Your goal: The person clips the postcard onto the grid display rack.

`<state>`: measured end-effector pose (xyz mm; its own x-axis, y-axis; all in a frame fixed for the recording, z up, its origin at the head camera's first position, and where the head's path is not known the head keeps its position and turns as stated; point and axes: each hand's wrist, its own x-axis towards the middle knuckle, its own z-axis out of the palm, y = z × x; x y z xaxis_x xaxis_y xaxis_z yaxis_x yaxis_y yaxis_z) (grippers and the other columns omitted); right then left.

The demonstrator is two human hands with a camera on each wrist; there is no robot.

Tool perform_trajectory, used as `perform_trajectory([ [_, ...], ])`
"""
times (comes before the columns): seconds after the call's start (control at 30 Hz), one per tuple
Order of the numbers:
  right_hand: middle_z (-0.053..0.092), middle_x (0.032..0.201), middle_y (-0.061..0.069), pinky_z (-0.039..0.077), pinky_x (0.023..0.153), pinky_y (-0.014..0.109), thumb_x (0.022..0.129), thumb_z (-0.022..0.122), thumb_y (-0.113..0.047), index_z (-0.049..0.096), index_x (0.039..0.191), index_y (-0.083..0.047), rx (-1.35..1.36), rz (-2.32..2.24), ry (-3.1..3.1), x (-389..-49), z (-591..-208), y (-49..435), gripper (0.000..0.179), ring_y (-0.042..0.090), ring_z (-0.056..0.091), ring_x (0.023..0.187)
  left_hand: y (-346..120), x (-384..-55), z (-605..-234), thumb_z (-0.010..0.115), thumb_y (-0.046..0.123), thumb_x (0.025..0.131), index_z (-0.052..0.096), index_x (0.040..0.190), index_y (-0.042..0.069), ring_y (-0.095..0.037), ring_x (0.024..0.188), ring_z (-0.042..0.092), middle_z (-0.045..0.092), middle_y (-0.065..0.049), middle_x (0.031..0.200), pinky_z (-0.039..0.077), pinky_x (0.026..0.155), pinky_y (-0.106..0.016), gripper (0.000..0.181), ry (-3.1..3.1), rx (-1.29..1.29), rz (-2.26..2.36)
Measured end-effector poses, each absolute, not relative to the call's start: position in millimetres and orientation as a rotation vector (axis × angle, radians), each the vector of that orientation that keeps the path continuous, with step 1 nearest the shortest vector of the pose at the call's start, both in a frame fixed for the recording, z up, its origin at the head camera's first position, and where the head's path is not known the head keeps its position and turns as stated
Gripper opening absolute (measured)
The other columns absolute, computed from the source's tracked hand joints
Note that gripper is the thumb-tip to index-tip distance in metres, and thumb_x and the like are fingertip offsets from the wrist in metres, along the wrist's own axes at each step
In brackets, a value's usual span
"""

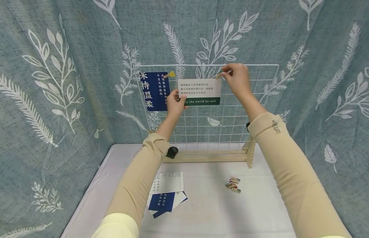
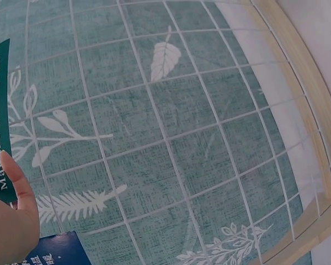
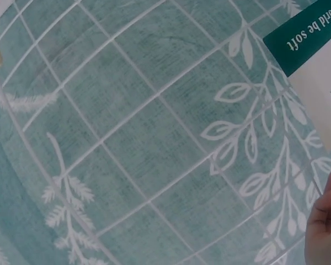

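A white card with a green bottom band [image 1: 199, 86] is held up against the white wire grid [image 1: 214, 130]. Its lower left corner is pinched by my left hand [image 1: 175, 104], thumb in front. At the card's upper right corner my right hand [image 1: 236, 77] pinches a small wooden clothespin [image 1: 218, 75] with a green-blue end. Left of it a blue card [image 1: 154, 91] hangs on the grid by a clothespin with a yellow top [image 1: 170, 74]. In the left wrist view, the thumb lies over the green band [image 2: 1, 127]. The right wrist view shows the fingers below the card's corner.
The grid stands in a wooden base [image 1: 208, 158] on a white-covered table [image 1: 208, 201]. Several cards [image 1: 166, 195] lie overlapping at the front left. A small pile of clothespins [image 1: 233, 185] lies right of them. Behind hangs a leaf-patterned curtain [image 1: 92, 66].
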<state>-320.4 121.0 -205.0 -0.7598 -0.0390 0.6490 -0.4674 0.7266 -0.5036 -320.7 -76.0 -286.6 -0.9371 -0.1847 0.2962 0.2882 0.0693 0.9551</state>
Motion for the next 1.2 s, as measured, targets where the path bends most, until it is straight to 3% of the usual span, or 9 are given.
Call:
perform_trajectory([
  [0.17, 0.068, 0.106, 0.02, 0.051, 0.077, 0.037, 0.091, 0.06, -0.01, 0.067, 0.106, 0.004, 0.374, 0.837, -2.334, -322, -202, 118, 0.022, 0.031, 0.063, 0.087, -75, -321, -286, 0.053, 0.005, 0.095, 0.056, 0.119, -0.002, -0.008, 0.069, 0.052, 0.059, -0.017, 0.102, 0.057, 0.064, -0.029, 0.025, -2.023, -0.073, -1.912],
  [0.33, 0.069, 0.109, 0.018, 0.051, 0.087, 0.039, 0.09, 0.061, -0.012, 0.067, 0.108, 0.003, 0.362, 0.74, -2.4, -323, -200, 114, 0.024, 0.031, 0.066, 0.095, -73, -323, -287, 0.054, 0.005, 0.094, 0.057, 0.118, -0.003, -0.011, 0.071, 0.053, 0.061, -0.023, 0.105, 0.051, 0.052, -0.015, 0.025, -2.003, -0.012, -1.866],
  [0.47, 0.068, 0.106, 0.02, 0.052, 0.083, 0.039, 0.09, 0.059, -0.009, 0.067, 0.105, 0.005, 0.353, 0.777, -2.387, -324, -201, 116, 0.022, 0.032, 0.065, 0.092, -71, -324, -288, 0.054, 0.003, 0.094, 0.056, 0.118, -0.004, -0.014, 0.075, 0.055, 0.061, -0.024, 0.106, 0.048, 0.052, -0.011, 0.025, -2.002, -0.007, -1.838],
  [0.7, 0.068, 0.105, 0.022, 0.053, 0.077, 0.038, 0.092, 0.057, -0.009, 0.066, 0.106, 0.006, 0.345, 0.783, -2.406, -327, -201, 122, 0.022, 0.032, 0.066, 0.087, -66, -324, -287, 0.053, 0.008, 0.095, 0.056, 0.123, 0.0, -0.013, 0.075, 0.053, 0.059, -0.022, 0.106, 0.056, 0.063, -0.024, 0.029, -2.048, -0.002, -1.775],
  [0.93, 0.067, 0.109, 0.022, 0.055, 0.077, 0.037, 0.092, 0.057, -0.006, 0.066, 0.107, 0.007, 0.373, 0.812, -2.459, -333, -196, 122, 0.022, 0.033, 0.068, 0.087, -64, -325, -284, 0.053, 0.01, 0.096, 0.055, 0.124, 0.002, -0.012, 0.071, 0.051, 0.059, -0.021, 0.109, 0.053, 0.06, -0.024, 0.03, -2.05, 0.047, -1.752],
  [1.2, 0.066, 0.112, 0.023, 0.055, 0.075, 0.037, 0.092, 0.058, -0.005, 0.065, 0.109, 0.007, 0.407, 0.859, -2.462, -338, -201, 124, 0.023, 0.036, 0.067, 0.081, -62, -325, -286, 0.053, 0.01, 0.096, 0.056, 0.123, 0.001, -0.017, 0.075, 0.055, 0.059, -0.021, 0.109, 0.057, 0.069, -0.034, 0.029, -2.038, 0.039, -1.727],
])
